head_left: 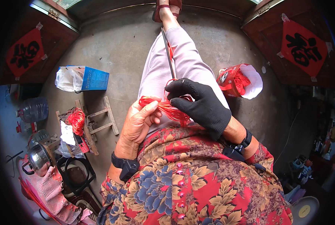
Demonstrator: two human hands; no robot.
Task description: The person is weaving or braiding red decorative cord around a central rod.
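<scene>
A looped bundle of shiny red cord (175, 112) lies across my lap. My left hand (137, 122) is bare and pinches its left end between thumb and fingers. My right hand (201, 107), in a black knit glove, curls over the right part, with a thin red strand looping up at its fingertips. Just beyond the glove, a long dark rod (168, 52) runs between my outstretched legs (186, 56) toward the feet. A bit of red material shows beside the rod. The glove hides part of the bundle.
A blue box (94, 79) with a white plastic lining stands left on the concrete floor. A red container (231, 80) holding red pieces is at the right. On a small wooden stool (88, 131) lies another red cord bundle (76, 122). A lidded metal pot (39, 157) sits lower left.
</scene>
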